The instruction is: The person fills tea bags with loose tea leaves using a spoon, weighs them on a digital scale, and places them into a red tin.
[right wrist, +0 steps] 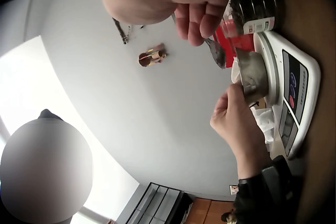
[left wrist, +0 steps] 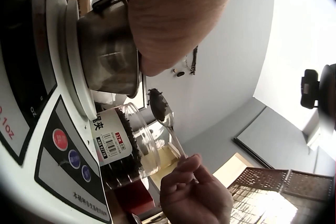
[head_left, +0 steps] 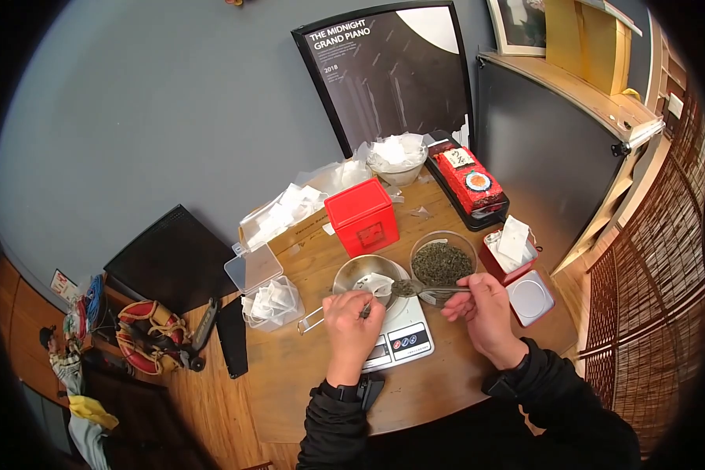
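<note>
Left hand: my left hand (head_left: 352, 329) has its fingers curled in at the near rim of the round, shiny steel pot (head_left: 343, 280), seemingly pinching that rim; whether they also grip the pouch I cannot tell.
Right hand: my right hand (head_left: 489, 319) holds the handle of the silver metal spoon (head_left: 406, 288) between thumb and fingers, partly curled.
Spoon: its bowl carries dark dried leaves and hangs at the pot's right side, tilted in the left wrist view.
Pot: it sits on the flat white plastic scale (head_left: 413, 354), a thin white pouch (head_left: 377, 283) inside.
Right side: I see the clear round jar (head_left: 473, 254) of dark dried leaves (head_left: 440, 263) near the pot.
Far side: the upright red box (head_left: 360, 213) stands beyond the pot.
Left side: the clear plastic box (head_left: 283, 319) contains white pouches (head_left: 272, 301).
</note>
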Available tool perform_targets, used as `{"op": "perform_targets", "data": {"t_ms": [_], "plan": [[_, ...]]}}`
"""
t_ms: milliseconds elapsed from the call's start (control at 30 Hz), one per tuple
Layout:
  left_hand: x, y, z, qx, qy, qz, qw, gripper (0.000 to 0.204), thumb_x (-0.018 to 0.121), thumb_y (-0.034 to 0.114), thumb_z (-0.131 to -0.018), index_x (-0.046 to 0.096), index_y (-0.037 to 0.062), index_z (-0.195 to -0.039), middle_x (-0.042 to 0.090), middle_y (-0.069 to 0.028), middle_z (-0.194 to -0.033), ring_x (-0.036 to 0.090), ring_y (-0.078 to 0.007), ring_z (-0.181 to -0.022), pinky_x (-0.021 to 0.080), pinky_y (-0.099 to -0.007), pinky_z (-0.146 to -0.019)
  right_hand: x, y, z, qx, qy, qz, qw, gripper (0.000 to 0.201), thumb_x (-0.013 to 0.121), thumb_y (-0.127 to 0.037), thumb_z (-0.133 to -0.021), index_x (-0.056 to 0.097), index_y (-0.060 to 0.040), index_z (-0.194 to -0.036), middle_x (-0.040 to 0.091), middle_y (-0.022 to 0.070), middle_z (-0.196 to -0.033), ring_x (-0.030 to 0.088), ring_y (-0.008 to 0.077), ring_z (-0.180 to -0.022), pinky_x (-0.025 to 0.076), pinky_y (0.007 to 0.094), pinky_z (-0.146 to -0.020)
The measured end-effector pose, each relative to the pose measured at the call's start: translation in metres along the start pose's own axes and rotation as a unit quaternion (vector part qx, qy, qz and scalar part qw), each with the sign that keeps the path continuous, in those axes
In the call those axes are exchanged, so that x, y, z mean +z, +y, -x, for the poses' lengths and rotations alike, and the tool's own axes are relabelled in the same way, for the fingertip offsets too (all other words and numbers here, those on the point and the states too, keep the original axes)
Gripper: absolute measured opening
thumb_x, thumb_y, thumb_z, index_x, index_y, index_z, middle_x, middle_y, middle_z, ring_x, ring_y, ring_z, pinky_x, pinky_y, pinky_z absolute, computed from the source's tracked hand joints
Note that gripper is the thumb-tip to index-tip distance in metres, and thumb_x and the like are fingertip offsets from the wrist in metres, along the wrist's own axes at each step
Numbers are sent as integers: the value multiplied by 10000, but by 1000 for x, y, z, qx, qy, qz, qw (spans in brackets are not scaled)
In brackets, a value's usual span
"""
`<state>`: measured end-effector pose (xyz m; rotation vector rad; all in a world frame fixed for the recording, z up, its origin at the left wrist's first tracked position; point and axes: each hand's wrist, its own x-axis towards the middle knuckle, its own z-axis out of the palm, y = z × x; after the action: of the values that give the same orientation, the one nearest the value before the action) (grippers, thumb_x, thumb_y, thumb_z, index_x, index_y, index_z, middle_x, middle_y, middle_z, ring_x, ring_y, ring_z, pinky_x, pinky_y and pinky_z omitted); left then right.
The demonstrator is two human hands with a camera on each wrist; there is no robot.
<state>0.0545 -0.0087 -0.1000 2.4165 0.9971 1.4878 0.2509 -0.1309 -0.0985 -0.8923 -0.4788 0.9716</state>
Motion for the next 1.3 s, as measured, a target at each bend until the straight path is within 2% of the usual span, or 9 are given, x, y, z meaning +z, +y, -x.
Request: {"op": "perform_targets", "data": {"t_ms": [400, 600, 700, 767, 800, 867, 967, 1167, 1300], "plan": [[2, -1, 1, 9, 10, 7, 1000, 79, 733, 12, -691, 690, 48, -748, 707, -67, -788, 651, -259, -726, 430, -369, -745, 21, 21, -4, -30, -47, 91, 994, 283, 486, -263, -1069, 549, 12, -1087, 707, 152, -832, 715, 222, -725, 571, 310, -638], [1, -1, 1, 3, 0, 6, 1000, 81, 737, 14, -687, 682, 50, -734, 699, -69, -781, 648, -257, -724, 423, -367, -744, 37, 19, -8, -50, -102, 139, 984, 224, 524, -200, -1053, 548, 19, -1090, 701, 130, -861, 702, 171, -783, 565, 281, -685], [1, -1, 0, -1, 1, 11, 1000, 79, 738, 16, -688, 679, 51, -727, 694, -68, -773, 646, -256, -723, 421, -366, -741, 45, 15, -12, -73, -114, 197, 971, 223, 546, -201, -1044, 567, 19, -1072, 706, 105, -847, 695, 146, -770, 552, 268, -681], [0, -1, 0, 2, 4, 12, 1000, 79, 739, 18, -688, 676, 51, -723, 692, -68, -766, 644, -258, -718, 421, -367, -739, 51, 7, -11, -121, -130, 298, 938, 204, 570, -185, -1030, 581, 18, -1047, 708, 93, -817, 696, 134, -767, 545, 274, -673], [0, -1, 0, 1, 5, 12, 1000, 79, 739, 18, -688, 676, 51, -723, 692, -68, -766, 644, -258, -718, 421, -367, -739, 53, 5, -11, -121, -132, 298, 937, 204, 570, -185, -1030, 581, 18, -1047, 708, 93, -817, 696, 134, -767, 545, 274, -673], [1, -2, 1, 5, 11, 14, 1000, 77, 740, 21, -690, 674, 48, -720, 688, -66, -773, 639, -260, -720, 422, -367, -737, 57, 0, -9, -198, -153, 358, 900, 186, 595, -171, -1015, 583, 13, -1034, 706, 112, -795, 707, 157, -739, 544, 294, -653], [-1, 0, 0, -4, 21, 15, 1000, 83, 744, 6, -686, 679, 53, -708, 685, -55, -772, 635, -255, -709, 437, -355, -725, 61, -4, -8, -248, -170, 389, 871, 164, 603, -156, -1006, 584, 4, -1034, 697, 132, -789, 716, 204, -712, 543, 316, -628], [-1, 0, -1, -4, 28, 15, 999, 86, 740, 4, -673, 688, 57, -715, 678, -54, -782, 630, -255, -724, 452, -358, -726, 70, -14, -6, -278, -177, 427, 842, 129, 614, -134, -989, 592, -10, -1018, 674, 148, -764, 708, 293, -688, 531, 354, -595], [-1, 0, 0, -7, 34, 14, 999, 82, 739, 5, -674, 690, 53, -718, 677, -56, -785, 629, -259, -733, 456, -357, -729, 72, -15, -7, -285, -182, 461, 820, 115, 617, -123, -981, 592, -13, -1006, 668, 155, -757, 697, 317, -678, 526, 368, -584]]}}
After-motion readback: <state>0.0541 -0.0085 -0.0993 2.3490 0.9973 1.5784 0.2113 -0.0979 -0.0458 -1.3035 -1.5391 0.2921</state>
